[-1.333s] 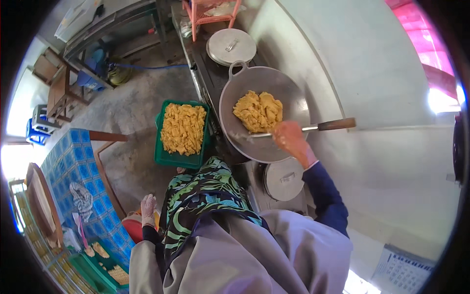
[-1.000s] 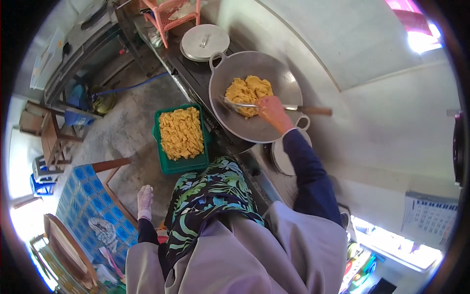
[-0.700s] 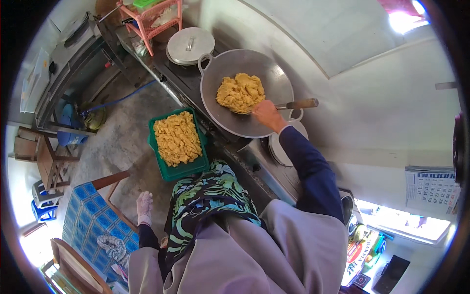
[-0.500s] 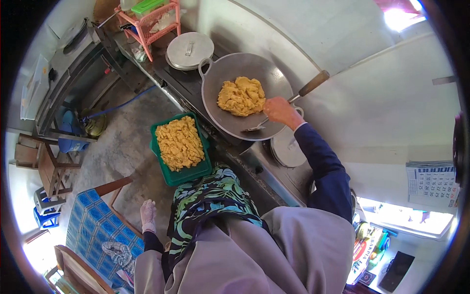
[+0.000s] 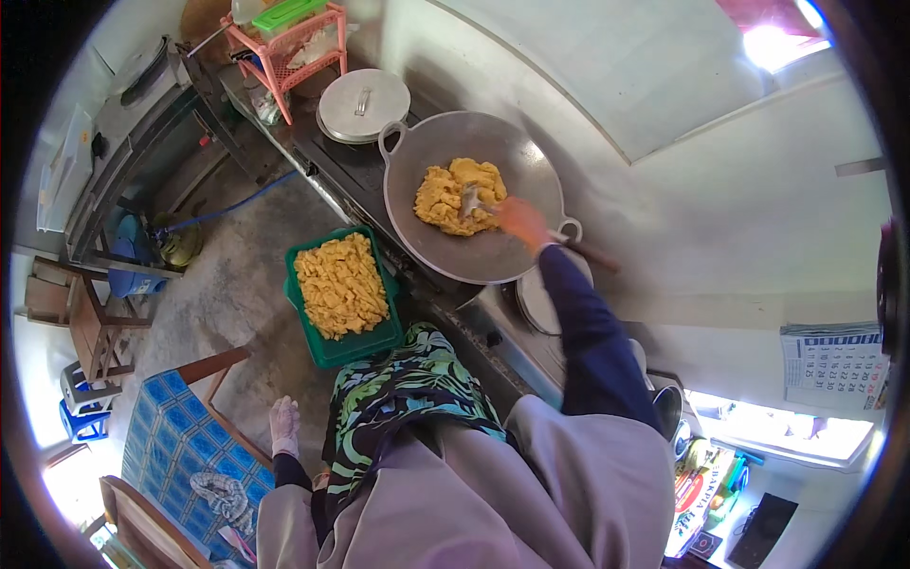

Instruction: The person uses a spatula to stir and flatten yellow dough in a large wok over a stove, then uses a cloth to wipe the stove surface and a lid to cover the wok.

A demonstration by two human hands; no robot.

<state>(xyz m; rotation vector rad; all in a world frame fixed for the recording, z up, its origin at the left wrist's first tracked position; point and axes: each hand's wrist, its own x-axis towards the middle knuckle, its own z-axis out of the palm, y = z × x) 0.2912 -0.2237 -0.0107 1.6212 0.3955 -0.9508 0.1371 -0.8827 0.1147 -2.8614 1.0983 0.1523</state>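
My right hand point(image 5: 521, 220) grips a metal spatula point(image 5: 472, 199) with a wooden handle. Its blade rests on a lumpy yellow mass point(image 5: 439, 197) inside a large grey two-handled wok point(image 5: 500, 142), and the handle slants down to the right past the rim. My left hand point(image 5: 284, 422), in a pale glove or coating, hangs beside the patterned apron point(image 5: 379, 398) with its fingers loosely apart, holding nothing. A green tray point(image 5: 346, 358) heaped with similar yellow pieces stands left of the wok, by the apron.
A lidded pot point(image 5: 362, 100) sits behind the wok, another point(image 5: 538, 303) at its right front. A pink rack point(image 5: 284, 66) stands at the back. On the left are a blue-covered table point(image 5: 180, 436), a wooden chair point(image 5: 90, 313) and a gas cylinder point(image 5: 185, 247). A wall runs along the right.
The spatula has swung round: its blade moved up onto the yellow mass while its handle dropped down to the right, with my right hand still on it. The view has turned.
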